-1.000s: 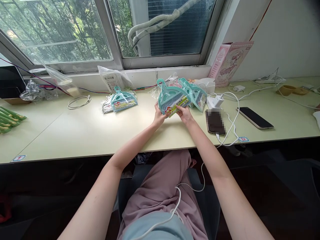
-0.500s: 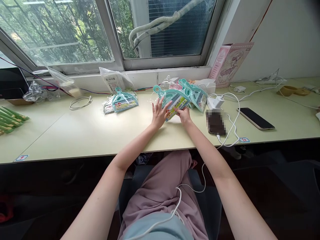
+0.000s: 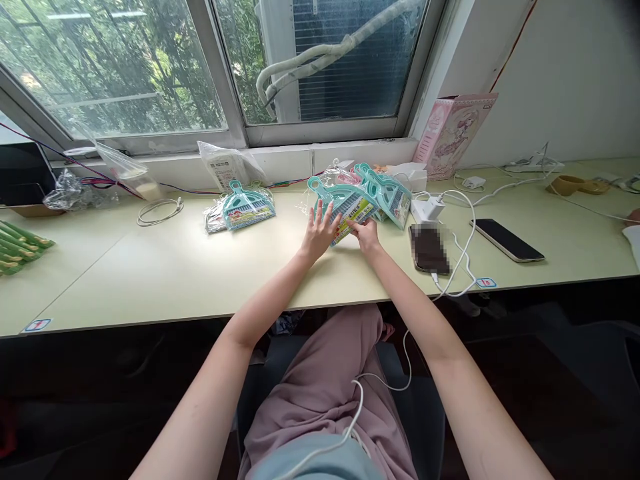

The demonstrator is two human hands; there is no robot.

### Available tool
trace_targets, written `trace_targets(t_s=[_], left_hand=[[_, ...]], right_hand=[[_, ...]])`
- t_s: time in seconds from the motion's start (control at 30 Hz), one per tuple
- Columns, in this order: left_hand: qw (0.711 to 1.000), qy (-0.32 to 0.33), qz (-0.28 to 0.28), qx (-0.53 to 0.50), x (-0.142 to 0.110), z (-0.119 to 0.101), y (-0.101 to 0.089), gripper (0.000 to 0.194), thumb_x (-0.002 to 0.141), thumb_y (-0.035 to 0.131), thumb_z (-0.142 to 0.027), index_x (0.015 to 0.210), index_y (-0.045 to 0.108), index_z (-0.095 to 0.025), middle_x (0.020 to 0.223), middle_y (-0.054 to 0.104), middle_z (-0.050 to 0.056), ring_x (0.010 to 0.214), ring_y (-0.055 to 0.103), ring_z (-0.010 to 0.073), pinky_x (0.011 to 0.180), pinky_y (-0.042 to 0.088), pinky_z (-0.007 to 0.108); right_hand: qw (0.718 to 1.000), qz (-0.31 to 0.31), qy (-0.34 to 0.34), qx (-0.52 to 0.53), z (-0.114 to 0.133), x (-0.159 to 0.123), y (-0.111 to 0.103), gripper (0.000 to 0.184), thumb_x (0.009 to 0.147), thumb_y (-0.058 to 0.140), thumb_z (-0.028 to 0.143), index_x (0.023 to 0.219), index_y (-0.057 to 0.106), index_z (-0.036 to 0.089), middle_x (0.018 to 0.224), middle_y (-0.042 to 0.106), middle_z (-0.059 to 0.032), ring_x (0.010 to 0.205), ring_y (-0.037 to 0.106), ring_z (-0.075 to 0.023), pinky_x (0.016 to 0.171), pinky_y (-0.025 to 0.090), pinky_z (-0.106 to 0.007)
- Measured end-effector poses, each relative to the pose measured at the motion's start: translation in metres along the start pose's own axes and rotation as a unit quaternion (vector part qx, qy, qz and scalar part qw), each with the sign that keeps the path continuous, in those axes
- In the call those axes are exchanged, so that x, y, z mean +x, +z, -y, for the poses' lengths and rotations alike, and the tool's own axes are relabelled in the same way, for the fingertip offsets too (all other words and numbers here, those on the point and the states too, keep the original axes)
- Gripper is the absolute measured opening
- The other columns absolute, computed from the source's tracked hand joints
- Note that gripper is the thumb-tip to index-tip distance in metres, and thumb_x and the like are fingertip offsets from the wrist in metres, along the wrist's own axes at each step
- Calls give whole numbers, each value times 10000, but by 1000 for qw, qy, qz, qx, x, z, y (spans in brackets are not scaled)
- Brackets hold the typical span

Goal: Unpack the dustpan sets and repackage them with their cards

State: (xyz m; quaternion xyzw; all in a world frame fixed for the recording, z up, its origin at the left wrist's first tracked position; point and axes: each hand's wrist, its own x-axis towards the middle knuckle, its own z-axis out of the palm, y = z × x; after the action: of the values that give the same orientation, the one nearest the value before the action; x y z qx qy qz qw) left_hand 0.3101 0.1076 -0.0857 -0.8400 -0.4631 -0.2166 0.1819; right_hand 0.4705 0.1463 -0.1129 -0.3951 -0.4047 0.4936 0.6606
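A teal mini brush-and-dustpan set (image 3: 340, 203) in a clear wrapper with a yellow label lies flat on the pale desk (image 3: 150, 267), just ahead of me. My left hand (image 3: 318, 233) rests on its left side with fingers spread flat. My right hand (image 3: 364, 233) pinches the label end at its lower right edge. Right behind it lies a pile of similar teal sets (image 3: 387, 190). Another packed set (image 3: 245, 207) lies further left.
Two phones (image 3: 429, 248) (image 3: 507, 239), a white charger (image 3: 425, 208) and cables lie to the right. A pink box (image 3: 453, 133) leans on the wall. A coiled cable (image 3: 159, 211), plastic bags and green packs (image 3: 20, 241) are at the left.
The set was held up tilted in both hands; it has been laid down on the desk. My left hand let go and spread its fingers over it.
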Motion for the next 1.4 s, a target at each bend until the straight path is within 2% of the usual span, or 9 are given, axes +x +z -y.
trace_targets(t_s=[0.23,0.37,0.57,0.7,0.83,0.97,1.17,1.3,1.4], left_hand=[[998,-21,51,29,3,-2,0,593,998,289,-163,1589,275,-216,1594,372,136,1417,448,277,1063,498,361],[995,-63,57,47,7,1,2,586,1021,251,-245,1601,221,-167,1516,468,171,1226,585,271,907,569,335],[994,-51,89,36,6,-8,1,564,993,276,-176,1542,363,-272,1522,444,185,1155,620,298,814,582,368],[996,-45,76,-18,5,-16,2,475,989,326,-193,1434,488,-238,1519,436,198,1208,589,345,809,582,421],[996,-45,68,-22,7,-16,2,388,992,301,-185,1271,570,-183,1355,556,214,1190,582,340,848,558,455],[997,-42,69,4,10,-13,-2,394,989,277,-150,1274,547,-189,1266,582,207,1150,592,330,839,528,426],[990,-35,137,28,10,-1,-14,381,995,289,-112,1299,507,-178,1094,626,149,951,682,245,778,510,317],[989,-43,135,35,7,2,-17,343,1006,319,-125,1304,479,-181,1087,641,126,1003,677,225,767,491,269],[989,-93,115,15,7,1,-14,318,1032,328,-207,1321,455,-171,1096,655,122,1015,670,222,748,485,270]], right_hand=[[1000,22,10,-10,-1,0,1,522,483,917,364,876,618,195,964,744,-73,995,695,-270,852,600,-429],[999,41,20,-26,-3,-1,4,560,444,925,378,874,620,187,927,743,-72,938,702,-270,827,603,-442],[998,22,41,-48,-3,-3,7,554,443,920,388,859,620,180,828,729,-39,897,703,-249,794,609,-396],[998,-6,49,-41,-2,-4,6,490,501,905,357,854,617,178,857,739,-53,906,707,-235,779,606,-357],[998,21,44,-28,0,-7,5,523,480,917,346,884,638,169,928,754,-77,925,708,-240,781,602,-347],[998,48,46,-11,-1,-9,4,540,463,932,349,887,654,163,937,750,-69,882,703,-223,757,602,-334],[992,85,86,-18,-5,-12,7,516,483,939,276,895,651,160,900,742,-56,845,703,-210,769,607,-349],[990,87,103,-28,-6,-11,11,479,497,931,239,876,650,159,834,734,-32,799,708,-194,760,610,-335],[990,85,110,-29,-5,-11,13,466,484,932,222,851,653,158,807,737,-24,767,712,-191,734,617,-328]])
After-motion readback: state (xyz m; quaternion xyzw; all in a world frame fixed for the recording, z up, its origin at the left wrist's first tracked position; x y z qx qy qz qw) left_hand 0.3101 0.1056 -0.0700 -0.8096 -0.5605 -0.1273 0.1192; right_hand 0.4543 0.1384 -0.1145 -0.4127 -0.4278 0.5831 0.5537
